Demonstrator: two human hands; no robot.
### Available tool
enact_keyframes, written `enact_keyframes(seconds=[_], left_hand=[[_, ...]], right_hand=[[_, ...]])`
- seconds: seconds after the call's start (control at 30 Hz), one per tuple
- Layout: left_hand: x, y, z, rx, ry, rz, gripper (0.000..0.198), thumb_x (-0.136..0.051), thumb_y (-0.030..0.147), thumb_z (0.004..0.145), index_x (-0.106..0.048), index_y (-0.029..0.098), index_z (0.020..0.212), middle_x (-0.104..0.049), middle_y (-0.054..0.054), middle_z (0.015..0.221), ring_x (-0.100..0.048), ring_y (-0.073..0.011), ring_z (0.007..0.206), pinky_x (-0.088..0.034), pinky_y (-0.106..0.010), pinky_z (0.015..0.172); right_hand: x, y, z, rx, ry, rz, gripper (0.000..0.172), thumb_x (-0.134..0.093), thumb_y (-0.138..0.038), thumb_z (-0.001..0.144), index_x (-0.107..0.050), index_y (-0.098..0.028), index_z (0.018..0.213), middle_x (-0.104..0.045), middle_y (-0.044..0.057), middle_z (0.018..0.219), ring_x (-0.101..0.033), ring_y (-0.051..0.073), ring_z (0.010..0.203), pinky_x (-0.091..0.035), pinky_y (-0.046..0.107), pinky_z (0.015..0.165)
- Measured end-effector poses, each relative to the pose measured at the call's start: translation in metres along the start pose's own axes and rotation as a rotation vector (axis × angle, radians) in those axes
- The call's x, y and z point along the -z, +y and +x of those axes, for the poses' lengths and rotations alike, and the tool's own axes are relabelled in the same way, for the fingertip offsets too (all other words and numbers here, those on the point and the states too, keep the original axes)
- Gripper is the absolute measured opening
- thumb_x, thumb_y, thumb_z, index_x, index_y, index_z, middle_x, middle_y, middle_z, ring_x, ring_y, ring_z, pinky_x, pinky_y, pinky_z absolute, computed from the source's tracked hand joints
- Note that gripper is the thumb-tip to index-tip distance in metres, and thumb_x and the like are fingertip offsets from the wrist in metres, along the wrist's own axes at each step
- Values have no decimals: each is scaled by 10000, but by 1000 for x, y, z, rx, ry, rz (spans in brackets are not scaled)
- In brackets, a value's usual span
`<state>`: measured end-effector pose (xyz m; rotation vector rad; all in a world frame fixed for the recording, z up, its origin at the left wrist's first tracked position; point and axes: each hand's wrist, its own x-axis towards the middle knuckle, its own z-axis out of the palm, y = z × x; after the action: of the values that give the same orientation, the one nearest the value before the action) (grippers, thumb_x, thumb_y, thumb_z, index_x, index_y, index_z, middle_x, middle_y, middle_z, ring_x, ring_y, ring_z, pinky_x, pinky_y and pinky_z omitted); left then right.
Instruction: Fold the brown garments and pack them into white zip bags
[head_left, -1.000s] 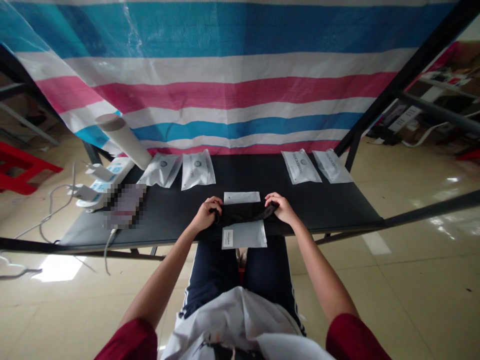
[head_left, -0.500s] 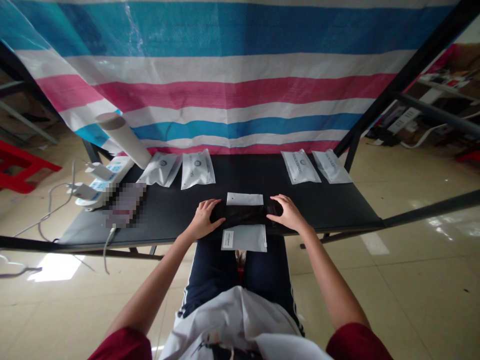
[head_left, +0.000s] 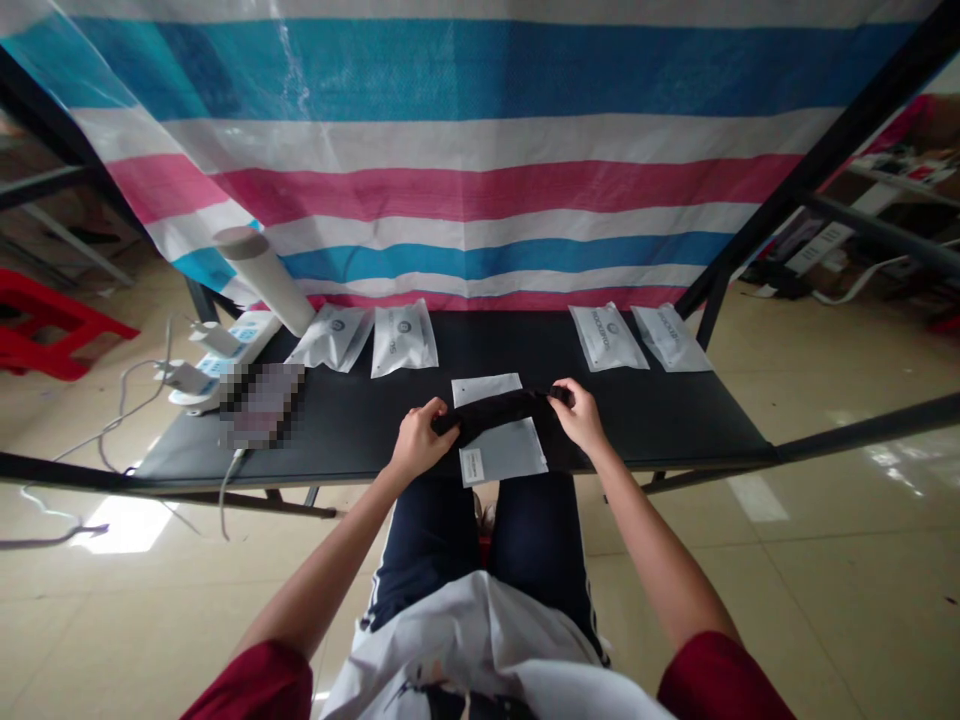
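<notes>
A long, soft black fabric item (head_left: 499, 410) is stretched between my hands above the front of the table; its exact kind does not show. My left hand (head_left: 424, 436) pinches its left end, and my right hand (head_left: 577, 412) grips its right end, which sits a little higher. Beneath the fabric lies a translucent zip bag (head_left: 510, 450) with a small white label at its lower left corner. The fabric hides the bag's middle, and the bag's lower part reaches the table's front edge.
White printed pouches, one pair at back left (head_left: 405, 338) and one at back right (head_left: 607, 337), lie on the black table (head_left: 499, 340). At left are a bottle (head_left: 266, 280), a power strip (head_left: 244, 350) with chargers and a blurred phone (head_left: 262, 405). A striped sheet (head_left: 465, 190) hangs behind.
Both hands have closed more tightly on the black fabric's ends. The fabric has narrowed and tilted, its right end rising. The zip bag beneath has turned slightly. The view has shifted a little.
</notes>
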<state>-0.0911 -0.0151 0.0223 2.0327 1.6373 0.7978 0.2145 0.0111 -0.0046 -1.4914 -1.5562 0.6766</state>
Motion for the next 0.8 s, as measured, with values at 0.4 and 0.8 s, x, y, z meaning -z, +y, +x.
enact_keyframes(seconds=[0.4, 0.8], left_hand=[[-8, 54, -51, 115, 14, -395, 468, -632, 315, 775, -477, 226, 1208, -617, 32, 734, -579, -139, 622, -429, -243, 592], [-45, 82, -73, 81, -68, -355, 240, -605, 348, 830, -727, 271, 1021, -754, -41, 892, -698, -209, 755, -538, -330, 727]], right_hand=[[-27, -26, 72, -106, -20, 278, 328, -667, -277, 680, -601, -198, 991, -688, 42, 956, -644, 209, 918, -511, 313, 794], [-75, -45, 87, 49, -280, 61, 219, -743, -188, 696, -698, -189, 911, -756, 47, 889, -711, 206, 871, -519, 300, 796]])
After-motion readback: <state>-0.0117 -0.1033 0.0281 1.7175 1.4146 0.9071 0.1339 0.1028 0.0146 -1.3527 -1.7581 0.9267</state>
